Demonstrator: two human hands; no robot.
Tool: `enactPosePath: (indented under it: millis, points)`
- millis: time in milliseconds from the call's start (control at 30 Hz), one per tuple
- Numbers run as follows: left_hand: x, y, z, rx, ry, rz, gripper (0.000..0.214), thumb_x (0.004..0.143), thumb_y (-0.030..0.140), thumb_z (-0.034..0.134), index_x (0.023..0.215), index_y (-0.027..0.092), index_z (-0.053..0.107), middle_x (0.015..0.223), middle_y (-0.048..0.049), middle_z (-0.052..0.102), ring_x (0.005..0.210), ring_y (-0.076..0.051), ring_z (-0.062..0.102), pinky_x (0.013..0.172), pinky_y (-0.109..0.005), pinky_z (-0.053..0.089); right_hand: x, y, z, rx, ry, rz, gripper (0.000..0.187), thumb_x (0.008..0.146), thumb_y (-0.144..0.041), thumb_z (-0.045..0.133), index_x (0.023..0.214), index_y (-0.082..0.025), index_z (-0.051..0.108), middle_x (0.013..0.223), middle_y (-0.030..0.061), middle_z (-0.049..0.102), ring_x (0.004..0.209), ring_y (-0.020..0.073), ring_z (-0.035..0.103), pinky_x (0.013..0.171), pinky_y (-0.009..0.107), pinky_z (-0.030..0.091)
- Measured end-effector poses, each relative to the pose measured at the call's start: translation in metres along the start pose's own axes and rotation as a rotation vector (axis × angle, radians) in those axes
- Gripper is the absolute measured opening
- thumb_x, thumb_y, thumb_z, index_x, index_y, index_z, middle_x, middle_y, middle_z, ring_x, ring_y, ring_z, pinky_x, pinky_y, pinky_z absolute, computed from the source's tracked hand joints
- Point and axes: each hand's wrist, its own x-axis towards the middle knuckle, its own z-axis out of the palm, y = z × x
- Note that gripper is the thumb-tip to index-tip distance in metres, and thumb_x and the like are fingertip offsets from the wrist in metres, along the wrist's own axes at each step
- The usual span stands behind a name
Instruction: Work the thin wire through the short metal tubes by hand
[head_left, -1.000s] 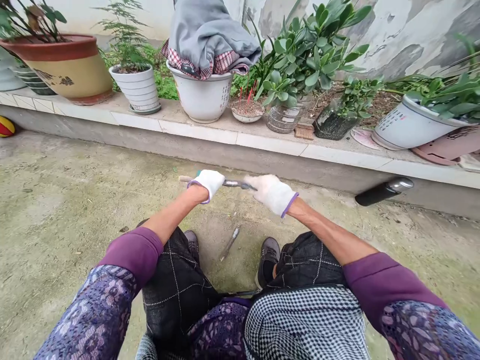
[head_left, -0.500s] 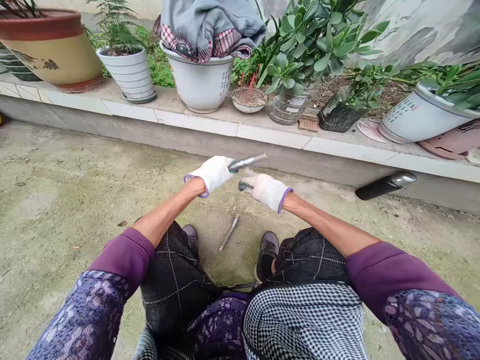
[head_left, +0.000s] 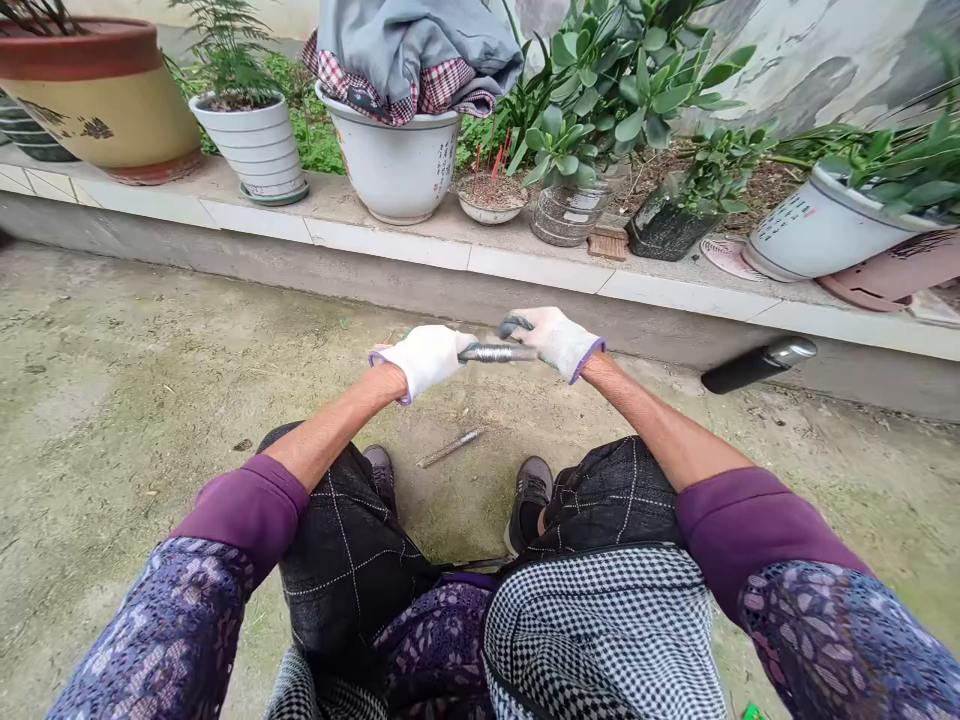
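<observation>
- The left hand [head_left: 424, 358], in a white knitted glove with a purple cuff, is at the middle of the frame. Its fingers are closed in a fist around one end of a short grey threaded metal rod [head_left: 495, 352].
- The right hand [head_left: 555, 338], gloved the same way, is just right of it. Its fingers are curled down over the rod's other end. Something dark shows at the knuckles, but I cannot tell what it is.
- The rod lies about level between the two fists, in the air above the knees and clear of the concrete ground [head_left: 112, 400].
- As a judgement, the work on this rod is mid-course, since both hands grip it and it has not been set down.
- A second, similar metal rod [head_left: 450, 447] lies on the ground below the hands, between the two shoes, with nothing touching it.
- A black cylindrical flask with a silver cap [head_left: 757, 365] lies at centre right, at the foot of the tiled ledge [head_left: 540, 278].
- Along the top of the frame the ledge carries potted plants, among them a white ceramic pot [head_left: 397, 170] with grey cloth [head_left: 420, 45] draped over it.
</observation>
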Motion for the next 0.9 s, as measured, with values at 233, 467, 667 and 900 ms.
enactPosePath:
  millis: [233,467,667,900]
  points:
    - [0.012,-0.026,-0.008,-0.225,0.106,-0.209,0.030,0.088,0.027,0.050,0.107,0.017,0.071,0.088,-0.0070,0.073,0.075,-0.018,0.064,0.069,-0.025,0.045,-0.021,-0.049,0.024,-0.082,-0.202,-0.167,0.026,0.094,-0.029,0.045,0.098,-0.021,0.069,0.090,0.0038,0.071,0.076,0.0160,0.058,0.069,0.026,0.037]
    - [0.004,-0.021,0.005,0.192,-0.047,-0.127,0.031,0.088,0.012,0.047,0.109,0.013,0.069,0.091,-0.0173,0.071,0.092,-0.028,0.069,0.079,-0.034,0.047,-0.024,-0.062,-0.003,-0.111,-0.121,-0.064,0.028,0.092,-0.030,0.047,0.106,-0.023,0.069,0.089,0.0032,0.071,0.075,0.0164,0.059,0.065,0.025,0.036]
    - [0.002,-0.014,0.000,-0.015,-0.040,-0.096,0.025,0.086,0.023,0.054,0.103,0.016,0.071,0.081,-0.0102,0.072,0.077,-0.022,0.067,0.072,-0.029,0.046,0.003,-0.019,-0.006,0.049,-0.010,-0.041,0.028,0.088,-0.024,0.047,0.098,-0.016,0.072,0.087,0.0033,0.072,0.075,0.0152,0.057,0.067,0.024,0.040]
    - [0.012,-0.036,-0.005,-0.143,0.064,-0.181,0.031,0.088,0.024,0.046,0.107,0.020,0.071,0.087,-0.0062,0.072,0.074,-0.019,0.066,0.069,-0.027,0.046,-0.004,-0.052,0.025,0.012,-0.170,-0.164,0.029,0.092,-0.029,0.044,0.098,-0.020,0.071,0.090,0.0033,0.072,0.075,0.0163,0.059,0.069,0.026,0.040]
